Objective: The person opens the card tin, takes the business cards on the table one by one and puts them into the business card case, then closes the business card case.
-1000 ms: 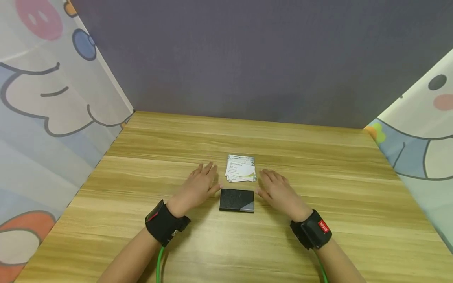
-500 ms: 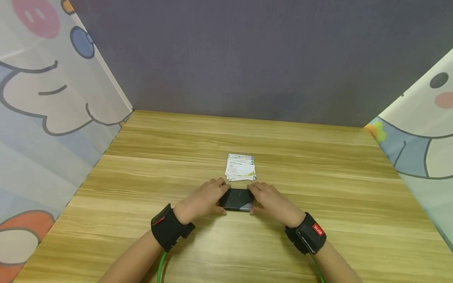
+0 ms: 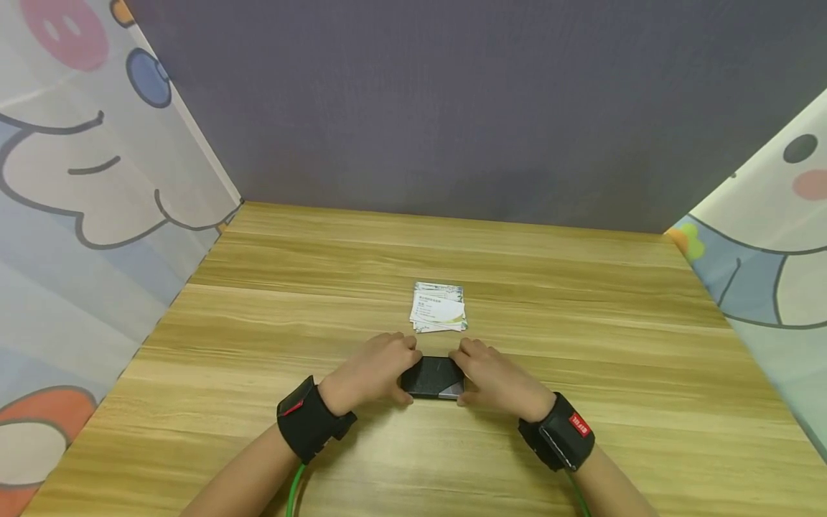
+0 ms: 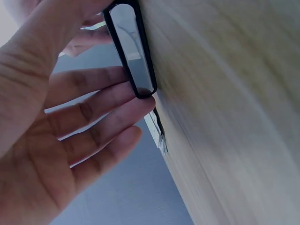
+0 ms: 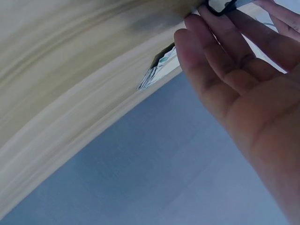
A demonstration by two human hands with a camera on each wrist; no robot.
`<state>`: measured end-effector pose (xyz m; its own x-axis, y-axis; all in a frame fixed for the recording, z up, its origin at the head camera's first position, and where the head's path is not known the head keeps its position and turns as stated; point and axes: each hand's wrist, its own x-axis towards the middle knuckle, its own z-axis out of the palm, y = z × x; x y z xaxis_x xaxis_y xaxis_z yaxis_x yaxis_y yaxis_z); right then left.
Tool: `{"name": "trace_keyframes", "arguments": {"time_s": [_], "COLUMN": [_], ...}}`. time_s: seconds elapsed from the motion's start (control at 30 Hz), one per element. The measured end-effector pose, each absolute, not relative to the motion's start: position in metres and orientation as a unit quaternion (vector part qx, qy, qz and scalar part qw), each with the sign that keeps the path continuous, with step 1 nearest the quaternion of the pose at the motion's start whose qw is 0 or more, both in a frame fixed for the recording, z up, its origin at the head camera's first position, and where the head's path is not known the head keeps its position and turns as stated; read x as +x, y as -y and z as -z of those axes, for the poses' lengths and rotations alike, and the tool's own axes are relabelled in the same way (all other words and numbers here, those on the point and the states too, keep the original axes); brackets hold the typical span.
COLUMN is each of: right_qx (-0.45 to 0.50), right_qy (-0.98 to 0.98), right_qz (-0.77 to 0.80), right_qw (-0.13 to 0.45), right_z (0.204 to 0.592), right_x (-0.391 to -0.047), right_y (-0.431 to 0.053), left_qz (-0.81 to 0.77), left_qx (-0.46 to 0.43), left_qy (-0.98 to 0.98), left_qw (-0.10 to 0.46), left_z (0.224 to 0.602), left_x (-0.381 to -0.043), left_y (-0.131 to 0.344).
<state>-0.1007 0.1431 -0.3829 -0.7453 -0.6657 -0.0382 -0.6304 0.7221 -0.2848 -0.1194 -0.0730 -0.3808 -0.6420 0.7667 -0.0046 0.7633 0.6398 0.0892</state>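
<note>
A flat black card case (image 3: 431, 375) with a grey corner lies between both hands in the head view. My left hand (image 3: 373, 368) grips its left end, fingers at the far edge and thumb at the near edge. At the right end, my right hand (image 3: 502, 378) grips it the same way. The left wrist view shows the shiny end of the case (image 4: 132, 47) inside a black rim, with fingertips against it. Only a corner of the case (image 5: 221, 5) shows in the right wrist view. Just beyond the case is a loose stack of printed business cards (image 3: 439, 309).
The wood-grain table (image 3: 310, 251) runs back to a dark grey panel (image 3: 452, 108). Cartoon-printed curtains (image 3: 52, 287) stand at both sides. Each wrist wears a black strap, such as the left strap (image 3: 312, 420), with a green cable (image 3: 294, 488).
Both hands came inward from beside the case and took hold of its two ends. The case has since shifted slightly toward me, away from the cards. The cards stay put.
</note>
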Motion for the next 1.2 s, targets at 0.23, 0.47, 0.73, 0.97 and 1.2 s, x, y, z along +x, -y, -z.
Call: {"name": "trace_keyframes", "arguments": {"time_s": [0.23,0.47,0.73,0.97,1.2], "right_qx": [-0.356,-0.352,-0.347,-0.343,-0.328], "right_qy": [-0.924,-0.925,-0.924,-0.921,-0.913], "right_qz": [0.121,0.122,0.127,0.146,0.214], "right_qw": [0.070,0.078,0.093,0.111,0.116], "right_z": [0.384,0.382,0.379,0.376,0.373], "right_x": [-0.101,-0.101,-0.099,-0.099,-0.100], "right_y": [-0.143,-0.142,-0.142,-0.145,-0.152], "left_qz": [-0.038,-0.029,-0.091,-0.173,-0.251], "left_qx": [0.432,0.436,0.435,0.453,0.448], "left_qy": [-0.901,-0.899,-0.893,-0.863,-0.850], "left_qw": [0.011,0.008,0.070,0.139,0.114], "left_z": [0.382,0.381,0.372,0.365,0.365], "left_x": [-0.120,-0.120,-0.120,-0.125,-0.131], "left_y": [0.073,0.073,0.078,0.089,0.094]}}
